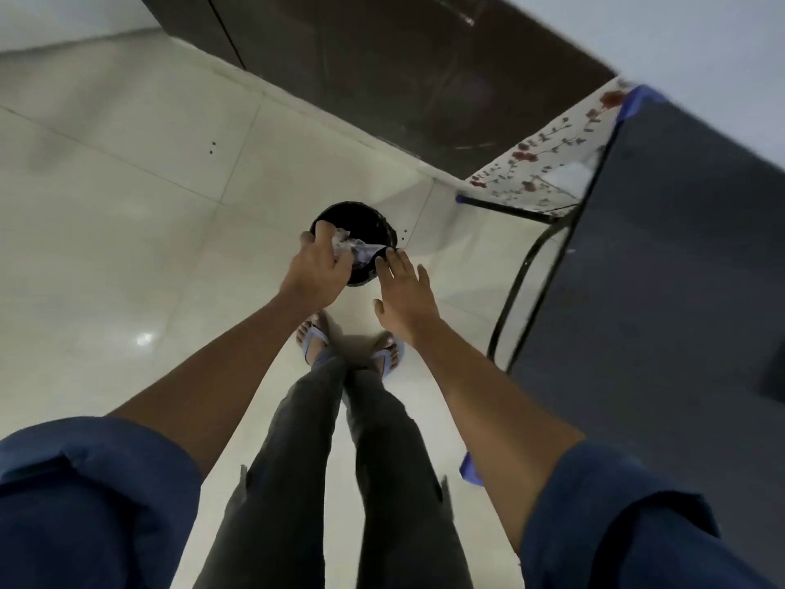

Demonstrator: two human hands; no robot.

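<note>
A round black bin (365, 223) stands on the pale tiled floor just ahead of my feet. My left hand (318, 265) is over its near left rim, fingers curled round crumpled whitish wrappers (352, 248) that hang above the bin's opening. My right hand (405, 295) hovers over the bin's near right rim with straight fingers and holds nothing. Its fingertips are close to the wrappers; contact is unclear.
A dark table (662, 257) with black metal legs (518, 291) stands to the right, a floral cloth (548, 159) at its far end. A dark brown cabinet (382, 70) lines the far wall. My feet in blue sandals (314, 337) stand behind the bin.
</note>
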